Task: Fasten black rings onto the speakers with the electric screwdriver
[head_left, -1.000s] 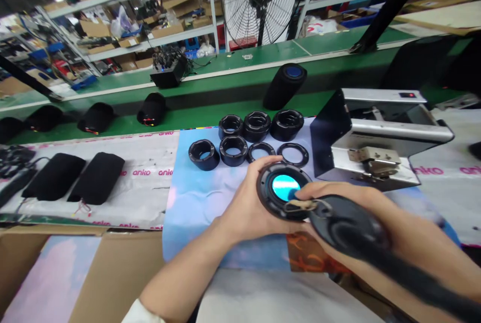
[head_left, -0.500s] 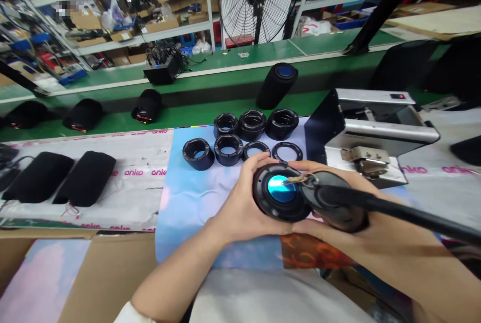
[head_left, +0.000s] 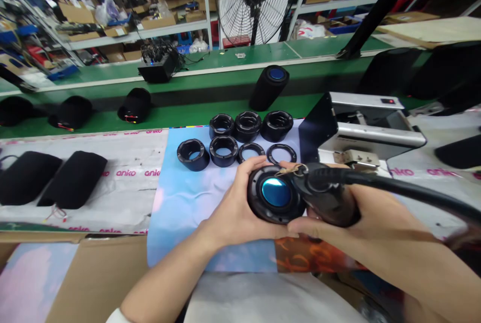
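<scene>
The round speaker driver (head_left: pixel 276 193) with the blue centre is sitting at the middle of the frame, just above the blue sheet on the counter (head_left: pixel 124 182). The left hand (head_left: pixel 235 212) is cupping its rim, fingers clamped around it. The right hand (head_left: pixel 361 217) is wrapping its fingers tight on a black handheld tool (head_left: pixel 326 197) whose tip is touching the driver's upper right edge. Black ring housings (head_left: pixel 240 140) are lying just behind. As a judgement, the tip could be slipping onto the blue cone and marking it if the left hand's grip is loosening.
</scene>
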Action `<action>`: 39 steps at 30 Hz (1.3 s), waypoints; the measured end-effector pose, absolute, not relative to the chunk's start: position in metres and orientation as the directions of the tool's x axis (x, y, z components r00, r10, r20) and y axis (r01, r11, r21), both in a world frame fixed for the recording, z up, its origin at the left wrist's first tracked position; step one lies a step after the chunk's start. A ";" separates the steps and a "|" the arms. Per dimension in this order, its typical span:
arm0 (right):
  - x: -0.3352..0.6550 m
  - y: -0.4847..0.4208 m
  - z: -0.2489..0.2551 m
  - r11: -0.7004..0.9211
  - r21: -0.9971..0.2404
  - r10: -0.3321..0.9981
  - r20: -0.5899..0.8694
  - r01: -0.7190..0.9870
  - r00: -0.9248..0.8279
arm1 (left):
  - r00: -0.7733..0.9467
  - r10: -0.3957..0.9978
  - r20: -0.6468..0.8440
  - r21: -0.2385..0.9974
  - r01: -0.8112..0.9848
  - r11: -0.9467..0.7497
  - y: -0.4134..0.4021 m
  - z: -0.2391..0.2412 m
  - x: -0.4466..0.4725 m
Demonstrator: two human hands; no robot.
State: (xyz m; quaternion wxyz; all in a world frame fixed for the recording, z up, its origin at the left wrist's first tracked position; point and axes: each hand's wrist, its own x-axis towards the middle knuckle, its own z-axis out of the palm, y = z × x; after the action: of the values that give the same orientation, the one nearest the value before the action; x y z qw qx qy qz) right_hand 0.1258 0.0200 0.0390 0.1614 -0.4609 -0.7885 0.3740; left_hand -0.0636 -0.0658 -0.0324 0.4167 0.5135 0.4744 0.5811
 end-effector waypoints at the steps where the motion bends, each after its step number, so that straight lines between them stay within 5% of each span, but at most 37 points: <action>1: 0.125 0.020 0.040 0.297 -0.727 0.849 -0.095 0.619 -0.520 | -0.123 0.973 0.195 0.980 0.002 -0.197 -0.066 -0.031 -0.064; 11: 0.131 0.015 0.032 0.297 -0.714 0.831 -0.134 0.634 -0.540 | -0.123 0.964 0.235 0.972 0.025 -0.234 -0.066 -0.030 -0.060; 25: 0.131 0.003 0.021 0.459 -0.573 0.829 0.003 0.679 -0.559 | -0.150 0.931 0.332 0.942 0.011 -0.335 -0.066 -0.039 -0.059; 34: 0.126 0.011 0.027 0.257 -0.751 0.858 -0.113 0.608 -0.501 | -0.160 0.922 0.353 0.935 0.021 -0.355 -0.066 -0.039 -0.061; 39: 0.146 0.032 0.027 0.124 -0.905 0.826 -0.133 0.407 -0.547 | -0.244 0.927 0.286 0.958 0.077 -0.275 -0.064 -0.037 -0.058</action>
State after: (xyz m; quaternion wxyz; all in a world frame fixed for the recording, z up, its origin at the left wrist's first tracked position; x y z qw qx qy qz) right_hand 0.1458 0.0318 0.0270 0.2077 -0.4280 -0.7204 0.5047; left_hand -0.0577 -0.0641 -0.0366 0.3453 0.5088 0.4931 0.6154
